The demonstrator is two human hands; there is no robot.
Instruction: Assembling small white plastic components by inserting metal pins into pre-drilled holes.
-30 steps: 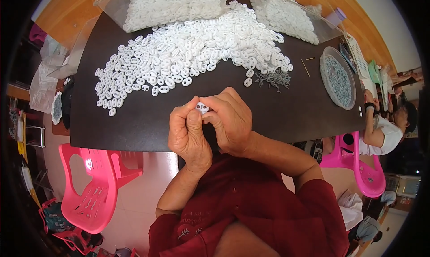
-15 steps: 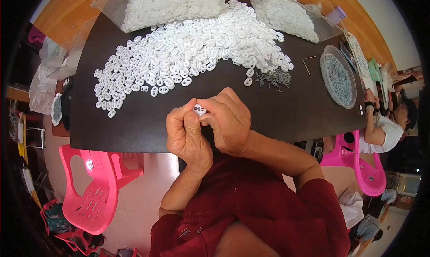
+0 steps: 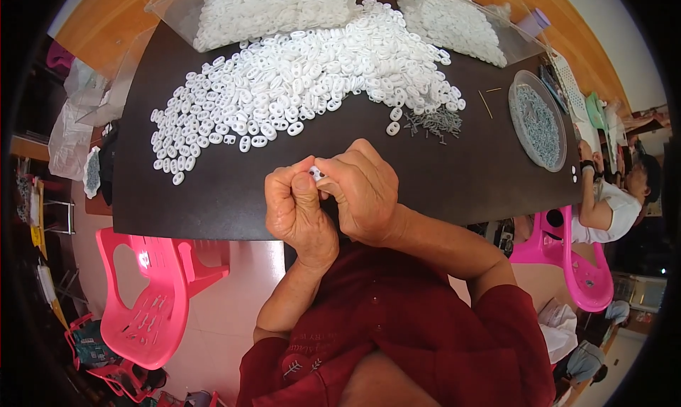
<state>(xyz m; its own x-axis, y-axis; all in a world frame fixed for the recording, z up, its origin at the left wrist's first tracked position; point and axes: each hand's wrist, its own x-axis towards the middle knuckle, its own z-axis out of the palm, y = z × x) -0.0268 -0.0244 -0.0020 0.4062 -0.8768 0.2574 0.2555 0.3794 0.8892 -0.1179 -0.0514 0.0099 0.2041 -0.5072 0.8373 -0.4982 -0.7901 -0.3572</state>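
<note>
Fingers [image 3: 302, 185] of the left hand [image 3: 301, 212] are closed in a pinch on a small white two-holed piece [image 3: 316, 173], and the thumb and forefinger of the right hand [image 3: 365, 191] close on its other side; how far each wraps beneath is hidden. The piece sits between the fingertips, above the table [image 3: 206, 201], in from the middle of its near edge. It should handle as light, stiff, smooth plastic, hard to crush but apt to slip, so the outer rim looks the best hold, leaving the holes uncovered. Beyond the hands, a white pile [image 3: 284, 88] spreads toward the far edge, where two clear bins [image 3: 170, 13] stand; grey pins [image 3: 441, 125] lie at its right end, and a round dish [image 3: 563, 141] sits near the right edge. Room to move runs along the near edge, toward the near left corner; straight ahead, the pile limits reach.
</note>
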